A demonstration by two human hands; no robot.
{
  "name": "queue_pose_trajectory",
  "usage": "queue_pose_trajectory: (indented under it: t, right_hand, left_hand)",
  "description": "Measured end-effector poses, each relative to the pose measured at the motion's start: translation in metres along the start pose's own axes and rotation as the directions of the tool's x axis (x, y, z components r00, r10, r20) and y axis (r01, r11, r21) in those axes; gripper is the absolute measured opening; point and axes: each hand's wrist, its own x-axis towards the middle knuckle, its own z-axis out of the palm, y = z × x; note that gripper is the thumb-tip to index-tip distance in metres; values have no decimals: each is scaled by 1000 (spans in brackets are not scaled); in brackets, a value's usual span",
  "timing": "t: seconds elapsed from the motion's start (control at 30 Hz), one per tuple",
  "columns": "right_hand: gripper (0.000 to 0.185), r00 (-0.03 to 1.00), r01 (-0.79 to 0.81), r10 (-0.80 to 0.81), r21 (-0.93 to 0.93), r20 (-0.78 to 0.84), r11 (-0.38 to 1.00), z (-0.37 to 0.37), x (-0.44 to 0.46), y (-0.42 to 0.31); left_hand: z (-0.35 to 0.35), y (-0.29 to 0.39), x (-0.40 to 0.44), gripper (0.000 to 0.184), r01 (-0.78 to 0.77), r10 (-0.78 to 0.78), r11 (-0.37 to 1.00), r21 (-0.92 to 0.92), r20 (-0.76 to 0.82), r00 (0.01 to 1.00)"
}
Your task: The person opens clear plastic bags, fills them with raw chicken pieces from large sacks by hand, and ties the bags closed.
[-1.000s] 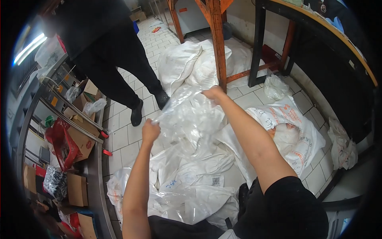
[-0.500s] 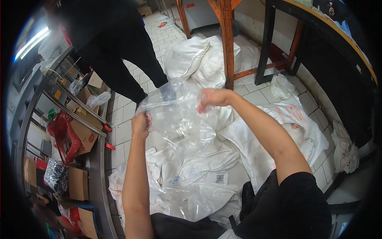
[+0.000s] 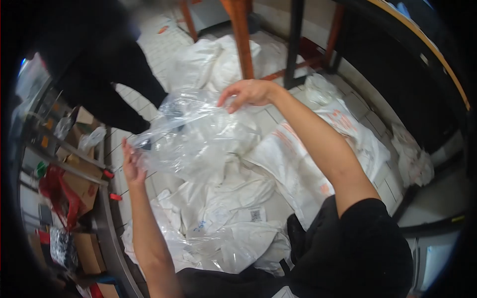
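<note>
A large clear plastic bag (image 3: 185, 144) is spread between my two hands. My left hand (image 3: 133, 164) is at its left edge, fingers raised and apart, with the film against them. My right hand (image 3: 248, 94) is over the upper right edge, its fingers spread and slightly bent, touching or very near the film. Under the bag lie crumpled white sacks (image 3: 233, 196), one with a printed square code. A white sack with orange print (image 3: 293, 154) is beneath my right forearm.
A person in dark clothes (image 3: 107, 74) stands at the upper left. Full white sacks (image 3: 191, 67) lie behind an orange post (image 3: 242, 44). Left is a metal rack (image 3: 107, 218) with cartons and a red basket (image 3: 62, 193). A black-framed table (image 3: 295, 44) stands right.
My hands have moved apart and the bag is spread wider between them. The fingers of both hands have opened out. The view has shifted, so the surroundings appear further left.
</note>
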Motion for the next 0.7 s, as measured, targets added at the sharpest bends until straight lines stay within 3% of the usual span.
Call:
queue_pose_trajectory:
  t: [0.03, 0.07, 0.13, 0.17, 0.2, 0.23, 0.27, 0.3, 0.33, 0.37, 0.4, 0.47, 0.5, 0.53, 0.57, 0.6, 0.63, 0.67, 0.7]
  right_hand:
    - [32, 1000, 7, -7, 9, -9, 1000, -2, -1, 5]
    - [32, 999, -14, 14, 16, -36, 1000, -7, 1, 13]
    - [36, 998, -22, 12, -179, -58, 984, -21, 7, 30]
    - [36, 997, -41, 27, -174, -78, 984, -24, 11, 31]
    - [39, 981, -195, 183, -458, -72, 867, -27, 16, 31]
    - [42, 938, -308, 331, -695, -106, 649, -29, 18, 34]
    - [42, 933, -324, 341, -685, -116, 652, -23, 14, 43]
    - [50, 900, -437, 254, -756, -356, 488, -8, 8, 58]
    - [57, 823, -562, 117, -765, -556, 315, 3, 3, 72]
    - [66, 820, -570, 167, -756, -547, 322, 4, 0, 88]
    - [66, 816, -577, 178, -749, -550, 326, 9, -9, 105]
    - [63, 922, -387, 159, -863, -353, 325, 19, -32, 137]
    - [58, 980, -197, 71, -855, -186, 479, 18, -48, 154]
    - [53, 999, 2, -44, -793, -31, 609, 17, -71, 169]
    - [48, 994, -104, 80, -421, -74, 901, 18, -99, 169]
    - [45, 977, -204, 207, 47, -58, 978, 17, -131, 168]
    - [36, 925, -243, 302, 254, -232, 936, 17, -169, 183]
    - [34, 888, -157, 337, 483, -314, 861, 14, -207, 217]
    - [28, 789, -123, 425, 564, -443, 817, 14, -247, 249]
  left_hand:
    - [10, -3, 0, 34, -19, 16, 1000, -17, -179, 984]
    - [-3, -3, 1, 28, 45, -43, 995, -92, 22, 999]
    - [1, -6, 5, 22, 94, -93, 995, 24, -31, 995]
    - [11, -11, 5, 22, 116, -115, 993, 14, -22, 993]
    - [25, -14, 4, 22, 182, -175, 975, 130, -64, 983]
    - [37, -17, 4, 22, 246, -225, 938, 244, -112, 968]
    - [48, -22, 6, 22, 262, -243, 934, 243, -107, 964]
    - [60, -28, 11, 26, 380, -422, 648, 660, -103, 900]
    - [75, -33, 16, 32, 343, -564, 198, 918, -179, 806]
    - [111, -48, 9, 50, 195, -540, -29, 980, -180, 822]
    - [103, -60, 13, 50, 196, -551, -33, 980, -182, 814]
    - [79, -88, 23, 61, -58, -193, -480, 875, -41, 980]
    - [84, -89, 22, 65, -44, -170, -469, 882, -41, 985]
    - [87, -90, 21, 65, -45, -186, -471, 881, -50, 981]
    - [88, -90, 19, 67, -27, -224, -416, 909, -73, 972]
    - [85, -91, 16, 70, -7, -261, -362, 932, -94, 961]
    - [68, -93, 15, 69, -41, -269, -356, 934, -60, 961]
    - [78, -94, 13, 69, -42, -286, -365, 930, -69, 956]
    - [97, -93, 9, 68, 50, -325, -328, 943, -162, 932]
